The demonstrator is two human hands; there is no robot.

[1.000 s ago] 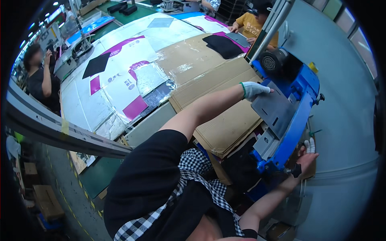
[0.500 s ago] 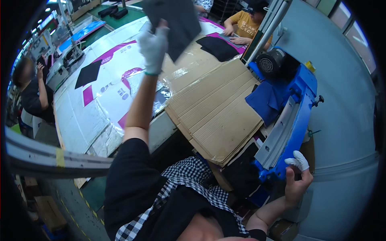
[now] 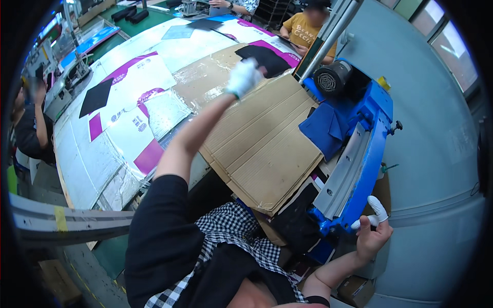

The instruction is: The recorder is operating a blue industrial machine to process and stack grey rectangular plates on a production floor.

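My gloved left hand [image 3: 244,78], which gripped a dark grey sheet [image 3: 205,24] a moment ago, is blurred but looks empty and loose, just beyond the corrugated cardboard panel [image 3: 264,149]. What seems to be that sheet now lies on the worktop [image 3: 77,149], well past the panel's far side, so I judge it delivered. My right hand [image 3: 375,236], fingers apart and holding nothing, waits right of the panel.
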